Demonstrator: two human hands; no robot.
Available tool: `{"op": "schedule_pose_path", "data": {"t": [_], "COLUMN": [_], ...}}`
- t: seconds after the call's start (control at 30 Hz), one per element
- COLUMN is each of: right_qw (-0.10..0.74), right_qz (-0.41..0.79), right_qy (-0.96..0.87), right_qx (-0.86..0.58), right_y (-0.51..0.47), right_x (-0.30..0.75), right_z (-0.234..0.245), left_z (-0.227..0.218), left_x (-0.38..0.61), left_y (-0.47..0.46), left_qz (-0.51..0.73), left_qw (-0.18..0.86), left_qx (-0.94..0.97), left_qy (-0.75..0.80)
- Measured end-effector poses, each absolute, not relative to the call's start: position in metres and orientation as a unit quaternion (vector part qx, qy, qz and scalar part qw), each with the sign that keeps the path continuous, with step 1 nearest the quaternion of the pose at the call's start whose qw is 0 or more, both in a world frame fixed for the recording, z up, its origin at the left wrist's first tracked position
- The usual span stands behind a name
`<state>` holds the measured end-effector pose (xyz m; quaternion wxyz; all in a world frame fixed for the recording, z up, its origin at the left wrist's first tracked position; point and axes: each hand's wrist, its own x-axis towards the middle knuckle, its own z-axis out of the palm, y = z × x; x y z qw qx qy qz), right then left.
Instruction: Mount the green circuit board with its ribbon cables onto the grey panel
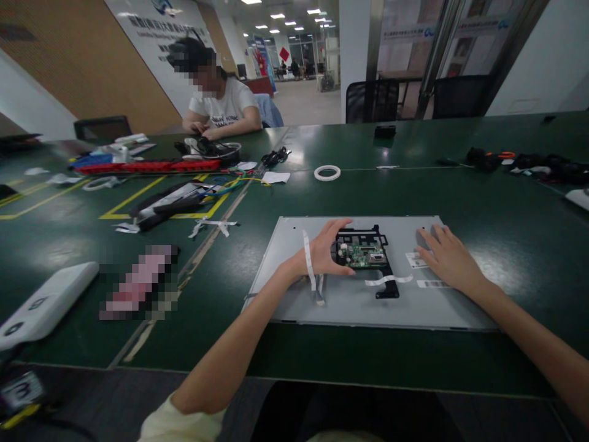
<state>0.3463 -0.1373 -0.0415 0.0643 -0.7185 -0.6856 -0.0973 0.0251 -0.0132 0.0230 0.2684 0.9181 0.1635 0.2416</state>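
A flat grey panel (340, 307), likely the back of a screen, lies on the green table in front of me. On its middle sits a green circuit board (363, 253) in a black bracket (390, 285). My left hand (322, 252) spans the board's left end, fingers at the far edge and thumb at the near edge. My right hand (448, 258) rests flat with fingers spread on the panel's right part, beside a white label (415, 260). White tape strips (389, 280) lie across the bracket and by my left wrist, near a short cable (320, 294).
A tape roll (327, 173) lies beyond the panel. To the left are a pixelated pink object (142, 279), a white device (46, 301) and a black-and-grey bundle (170, 202) with wires. Across the table sits a person (225, 107). Dark items (488, 158) lie far right.
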Motion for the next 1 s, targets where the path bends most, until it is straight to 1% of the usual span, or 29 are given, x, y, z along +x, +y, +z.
{"op": "schedule_pose_path", "data": {"t": [0.43, 1.0], "right_qw": [0.077, 0.09], "right_qz": [-0.081, -0.068], "right_qy": [-0.678, -0.679], "right_qx": [-0.727, -0.726], "right_y": [-0.134, -0.134], "right_x": [0.349, 0.349], "right_z": [-0.043, -0.043], "left_z": [0.011, 0.012], "left_x": [0.032, 0.032], "left_y": [-0.015, -0.013], "left_qz": [0.232, 0.197], "left_qw": [0.29, 0.241], "left_qx": [0.911, 0.93], "left_qy": [0.177, 0.198]}}
